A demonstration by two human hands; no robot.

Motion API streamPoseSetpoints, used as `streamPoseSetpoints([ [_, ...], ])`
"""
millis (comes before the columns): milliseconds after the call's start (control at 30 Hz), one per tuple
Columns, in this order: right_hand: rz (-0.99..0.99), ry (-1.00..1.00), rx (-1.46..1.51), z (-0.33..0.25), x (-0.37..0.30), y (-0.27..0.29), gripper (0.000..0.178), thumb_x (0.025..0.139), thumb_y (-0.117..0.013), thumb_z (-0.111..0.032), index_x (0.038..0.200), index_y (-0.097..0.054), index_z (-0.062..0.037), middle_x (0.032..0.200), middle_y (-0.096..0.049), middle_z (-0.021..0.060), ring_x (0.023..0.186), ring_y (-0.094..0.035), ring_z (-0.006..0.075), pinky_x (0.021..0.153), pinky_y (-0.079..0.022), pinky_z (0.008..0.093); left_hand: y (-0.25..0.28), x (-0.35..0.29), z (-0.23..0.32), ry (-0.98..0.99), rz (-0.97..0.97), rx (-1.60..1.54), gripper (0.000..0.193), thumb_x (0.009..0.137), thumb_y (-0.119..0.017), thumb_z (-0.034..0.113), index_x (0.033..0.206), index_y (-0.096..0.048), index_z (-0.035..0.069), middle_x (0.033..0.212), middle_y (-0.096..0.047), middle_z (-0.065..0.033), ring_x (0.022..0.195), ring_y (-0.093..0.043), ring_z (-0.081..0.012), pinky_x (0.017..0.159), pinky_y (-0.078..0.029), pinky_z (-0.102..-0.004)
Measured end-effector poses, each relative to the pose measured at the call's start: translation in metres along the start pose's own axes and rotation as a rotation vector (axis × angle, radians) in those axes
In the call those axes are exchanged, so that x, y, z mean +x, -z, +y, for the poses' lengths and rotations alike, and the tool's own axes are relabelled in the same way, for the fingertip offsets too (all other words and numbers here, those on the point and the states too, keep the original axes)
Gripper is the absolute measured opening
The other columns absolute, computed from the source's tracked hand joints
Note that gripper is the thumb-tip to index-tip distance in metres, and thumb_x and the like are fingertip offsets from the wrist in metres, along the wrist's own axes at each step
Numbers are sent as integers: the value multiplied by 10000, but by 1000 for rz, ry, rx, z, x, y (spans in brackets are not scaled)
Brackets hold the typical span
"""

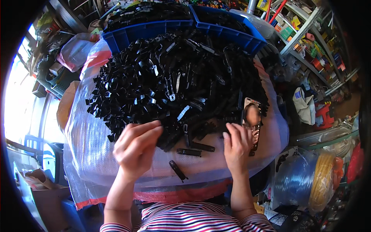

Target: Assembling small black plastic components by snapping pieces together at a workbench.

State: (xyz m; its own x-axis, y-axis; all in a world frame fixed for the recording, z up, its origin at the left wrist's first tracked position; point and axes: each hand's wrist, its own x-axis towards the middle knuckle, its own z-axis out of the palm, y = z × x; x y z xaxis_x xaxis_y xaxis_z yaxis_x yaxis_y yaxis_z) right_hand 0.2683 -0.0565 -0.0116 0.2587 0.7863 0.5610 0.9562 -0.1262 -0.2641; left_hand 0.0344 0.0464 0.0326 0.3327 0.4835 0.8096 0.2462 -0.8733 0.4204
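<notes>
A large heap of small black plastic clip-like parts (pixel 135 89) covers the far part of a white woven sheet (pixel 100 154). My left hand (pixel 135 150) hovers by the heap's near left edge, slightly blurred, with fingers bent and pressed together; whatever they hold, if anything, is hidden. To the right, my right hand (pixel 237 149) is raised over the sheet, its thumb and forefinger apart and nothing visible between them. Between the hands lie loose long black parts: one black piece (pixel 189 152) lies crosswise, and another black piece (pixel 178 171) is slanted closer to me.
A phone with a lit screen (pixel 253 114) lies beside my right hand. Blue bins (pixel 150 30) of black parts stand behind the heap. Shelves (pixel 305 34) rise at the far right. Wrapped coils (pixel 322 176) sit at the lower right, and a cardboard box (pixel 50 201) at the lower left.
</notes>
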Motion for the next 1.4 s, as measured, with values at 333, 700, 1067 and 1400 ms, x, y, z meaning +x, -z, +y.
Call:
streamPoseSetpoints([
  [333, 34, 204, 395, -36, 16, -12, 239, 795, -540, 55, 1021, -592, -3, 981, -578, 123, 893, -543, 272, 771, -445, 337, 24, -61, 5, 411, 329, -2, 190, 711, -589, -159, 855, -612, -38, 837, -651, -147, 726, -608, -187, 662, -461, -242],
  [700, -461, 532, 757, -104, -33, -10, 266, 726, -641, 11, 983, -619, -56, 907, -561, 88, 810, -570, 243, 708, -477, 323, 26, -65, 0, 533, 243, 130, 181, 739, -601, -101, 881, -636, 4, 772, -598, -83, 667, -572, -152, 576, -439, -229],
  [1067, -13, 382, 553, -65, 6, -30, 275, 717, -651, 44, 977, -611, -37, 924, -612, 77, 800, -556, 250, 702, -457, 321, 31, -76, -1, 575, -221, 501, 321, 685, -658, 112, 1001, -602, 98, 896, -556, -74, 859, -524, -271, 708, -429, -377],
  [1400, -40, 152, 868, -64, -5, -16, 254, 741, -685, -20, 966, -568, -12, 948, -504, 103, 749, -501, 152, 604, -422, 226, 34, -92, -10, 751, 192, -218, 280, 778, -562, -63, 1053, -555, -12, 948, -577, -62, 849, -567, -122, 724, -452, -233],
])
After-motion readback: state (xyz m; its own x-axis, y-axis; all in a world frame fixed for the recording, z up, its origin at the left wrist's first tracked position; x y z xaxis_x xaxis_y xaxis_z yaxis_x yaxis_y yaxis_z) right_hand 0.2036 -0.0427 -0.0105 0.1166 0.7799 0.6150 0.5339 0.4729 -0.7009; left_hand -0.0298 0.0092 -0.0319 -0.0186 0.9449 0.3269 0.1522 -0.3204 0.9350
